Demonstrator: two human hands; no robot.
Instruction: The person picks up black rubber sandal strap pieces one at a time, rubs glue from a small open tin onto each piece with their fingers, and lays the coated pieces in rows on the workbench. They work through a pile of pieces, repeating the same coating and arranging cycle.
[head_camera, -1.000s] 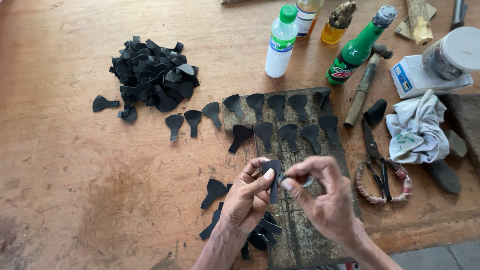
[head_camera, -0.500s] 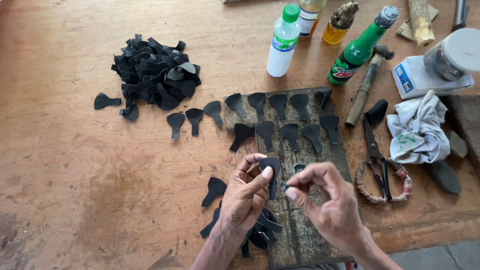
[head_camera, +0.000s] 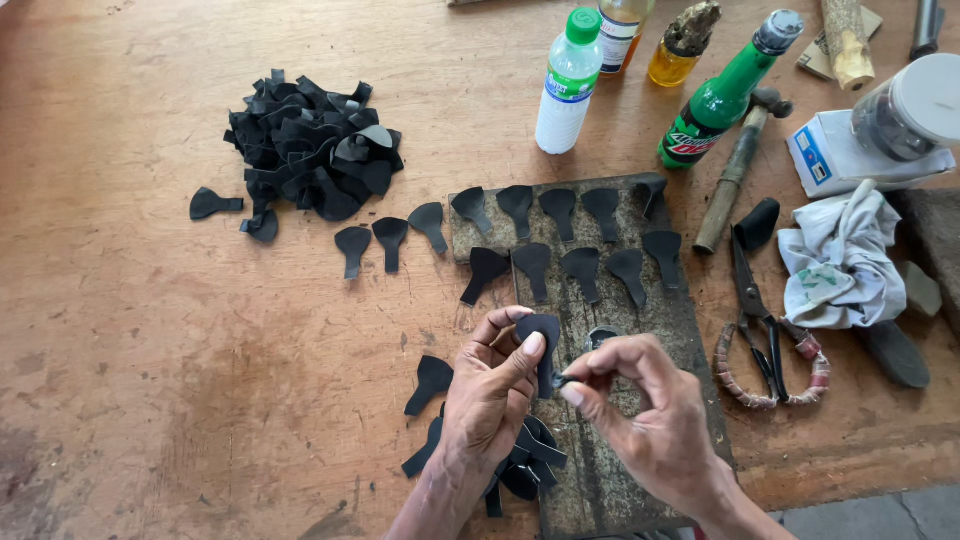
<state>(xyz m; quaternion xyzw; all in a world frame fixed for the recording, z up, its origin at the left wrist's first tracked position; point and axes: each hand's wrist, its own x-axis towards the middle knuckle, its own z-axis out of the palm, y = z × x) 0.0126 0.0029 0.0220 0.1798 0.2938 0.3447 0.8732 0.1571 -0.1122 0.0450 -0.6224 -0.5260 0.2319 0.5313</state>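
My left hand (head_camera: 490, 390) pinches a black paddle-shaped rubber piece (head_camera: 545, 335) upright between thumb and fingers. My right hand (head_camera: 640, 410) is beside it, thumb and forefinger pinched at the piece's lower right edge. Both hands hover over a dark worn board (head_camera: 620, 330). Two rows of matching black pieces (head_camera: 585, 270) lie on the board's far half. A small heap of the same pieces (head_camera: 520, 465) sits under my left wrist. A big pile of black pieces (head_camera: 305, 155) lies at the far left.
Three more pieces (head_camera: 390, 238) lie left of the board. Behind it stand a white bottle (head_camera: 568, 85), a green bottle (head_camera: 725, 95) and a hammer (head_camera: 735, 170). Scissors (head_camera: 755, 310), a white rag (head_camera: 845, 260) and a jar (head_camera: 915, 105) are at the right.
My right hand has drawn closer to the held piece and its fingers have pinched at its edge. My left hand keeps the piece almost still.
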